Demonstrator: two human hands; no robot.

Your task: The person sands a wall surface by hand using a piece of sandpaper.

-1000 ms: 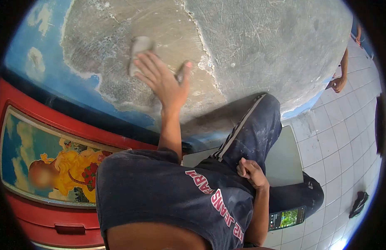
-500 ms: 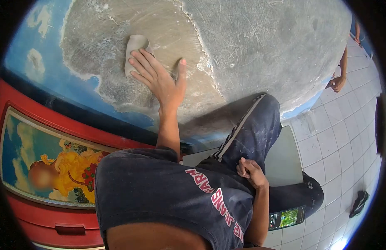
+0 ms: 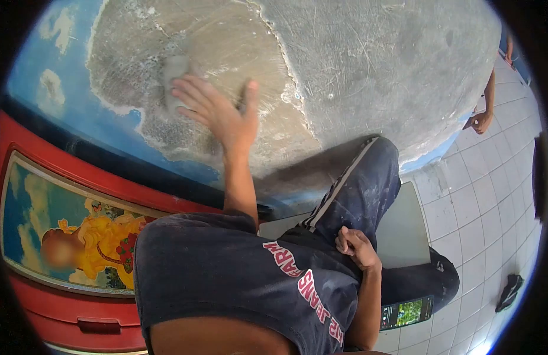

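Note:
My left hand [image 3: 222,115] lies with its fingers flat over a piece of sandpaper [image 3: 177,70], pressing it against the wall [image 3: 238,50]. The sandpaper is grey and smeared by motion. Under it the wall is bare and brownish-grey, inside a ragged edge of peeled paint. Curled into a loose fist, my right hand [image 3: 358,247] rests at my lap by my thigh, and nothing shows in its fingers. Near my right forearm is a phone [image 3: 407,312] with a lit screen.
Below the wall's blue paint [image 3: 49,127] stands a red cabinet [image 3: 55,305] with a picture panel [image 3: 34,219]. I sit on a pale flat seat [image 3: 407,222]. Another person's hand [image 3: 481,121] is at the right, above white floor tiles [image 3: 463,201]. A dark shoe-like thing [image 3: 509,292] lies there.
My left hand and the sandpaper have slid slightly left along the wall and are now blurred. My right hand stays in place.

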